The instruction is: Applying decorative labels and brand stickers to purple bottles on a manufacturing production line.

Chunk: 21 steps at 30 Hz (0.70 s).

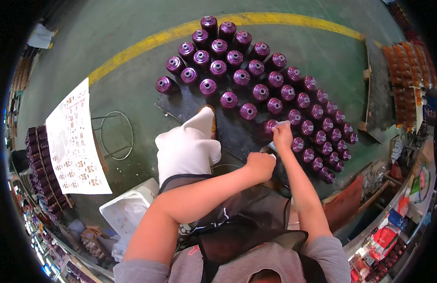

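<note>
Many shiny purple cylinders [228, 99] with stepped, rounded tops and narrow necks stand upright in rows on a dark board. My right hand [282, 135] reaches to the near edge of the group, fingers pinched round a small whitish piece [281, 124] at the top of one purple cylinder [265, 130]. My left hand [262, 166] is closed in a fist just below and left of it. A bit of white shows at its thumb, but what it holds is hidden. Cylinders on the right carry pale, clear-looking tops; those on the left show dark openings.
The dark board [181, 106] lies on a green floor with a curved yellow line [148, 45]. At the left are a printed sheet [77, 146], a round metal stool frame [117, 136] and a white bin [131, 205]. Stacked amber pieces [407, 68] stand at the far right.
</note>
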Tool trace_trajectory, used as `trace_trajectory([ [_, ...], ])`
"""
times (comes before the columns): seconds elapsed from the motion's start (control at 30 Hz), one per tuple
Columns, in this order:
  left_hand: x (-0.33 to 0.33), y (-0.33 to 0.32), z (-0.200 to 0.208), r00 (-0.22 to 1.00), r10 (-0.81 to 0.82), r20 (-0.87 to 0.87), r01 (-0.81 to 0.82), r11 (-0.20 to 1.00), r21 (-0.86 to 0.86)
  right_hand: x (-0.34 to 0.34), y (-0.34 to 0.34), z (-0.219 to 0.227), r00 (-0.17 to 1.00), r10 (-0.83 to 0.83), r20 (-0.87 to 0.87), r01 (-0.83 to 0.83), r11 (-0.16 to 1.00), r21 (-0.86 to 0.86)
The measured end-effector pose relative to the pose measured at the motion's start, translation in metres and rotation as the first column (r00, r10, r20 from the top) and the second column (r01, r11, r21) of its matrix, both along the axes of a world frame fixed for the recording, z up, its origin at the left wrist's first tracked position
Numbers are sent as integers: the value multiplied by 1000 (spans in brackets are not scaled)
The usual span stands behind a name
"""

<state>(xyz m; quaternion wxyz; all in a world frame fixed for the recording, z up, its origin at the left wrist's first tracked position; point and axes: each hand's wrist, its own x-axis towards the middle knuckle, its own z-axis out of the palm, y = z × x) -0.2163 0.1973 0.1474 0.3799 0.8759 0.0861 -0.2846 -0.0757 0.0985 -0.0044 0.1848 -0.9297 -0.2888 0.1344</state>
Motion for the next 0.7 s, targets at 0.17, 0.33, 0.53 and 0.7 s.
trace_trajectory([
  [0.17, 5, 19, 0, 955, 244, -169, -211, 959, 190, 35, -44, 112, 964, -188, -190, 236, 933, 271],
  [0.33, 3, 47, 13, 908, 368, 199, -356, 930, -95, 51, -73, 224, 629, -349, -694, 673, 692, 262],
  [0.53, 20, 38, 37, 815, 579, 29, -315, 485, -816, 43, -97, 262, 474, -261, -841, 780, 567, 263],
  [0.7, 16, 36, 39, 795, 605, 46, -249, 395, -884, 37, -93, 274, 496, -305, -813, 783, 563, 266],
])
